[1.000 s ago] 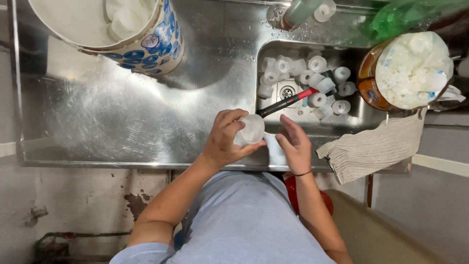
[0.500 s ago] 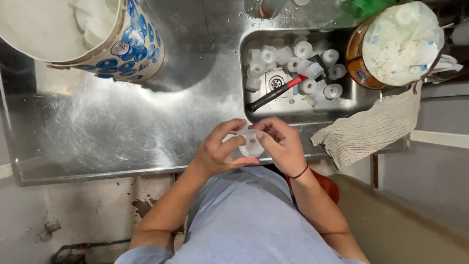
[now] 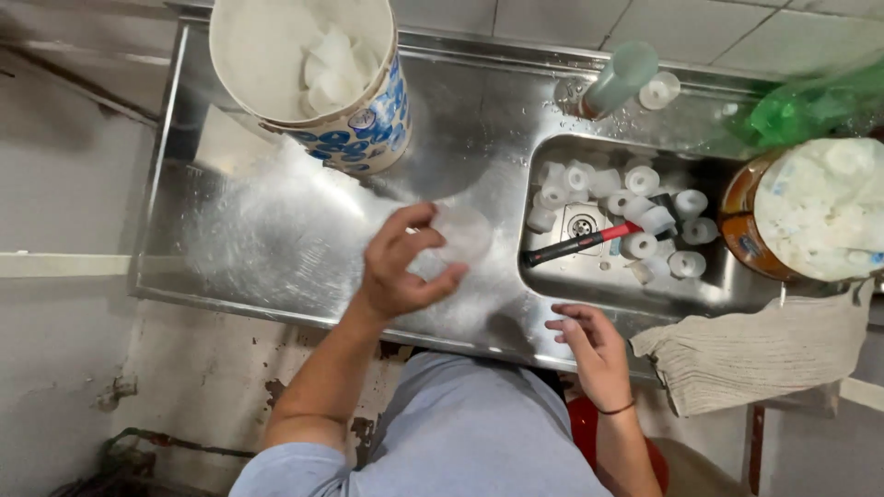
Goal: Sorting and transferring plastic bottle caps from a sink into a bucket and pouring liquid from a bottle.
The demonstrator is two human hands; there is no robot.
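Nearest the camera, the person's right hand [image 3: 594,354] rests over the front edge of the steel counter [image 3: 276,239], fingers spread loosely and holding nothing. Just beside it, to the right, a beige cloth [image 3: 755,354] hangs over the same edge.

Further in, the left hand [image 3: 401,267] is raised above the drainboard with thumb and fingers closed around a small translucent white cup [image 3: 460,232], which sits at the fingertips and looks blurred. The cup is over the wet, speckled steel, between the bucket and the sink, and apart from both.

To the right lies the sink [image 3: 552,281], sunk into the counter. In it are many small white cups [image 3: 645,207] lying on their sides around the drain, and a tool with a red and black handle [image 3: 575,246] lies slantwise across them.

At the right end stands a brown pot [image 3: 737,235] heaped with white pieces. Behind it a green bag [image 3: 810,106] shows, blurred.

At the back of the counter stands a large bucket [image 3: 368,129] with a blue and white pattern outside, with more white cups inside. Near the back wall above the sink, a pale green bottle [image 3: 619,78] leans, and a single white cap [image 3: 660,89] sits just beside it.
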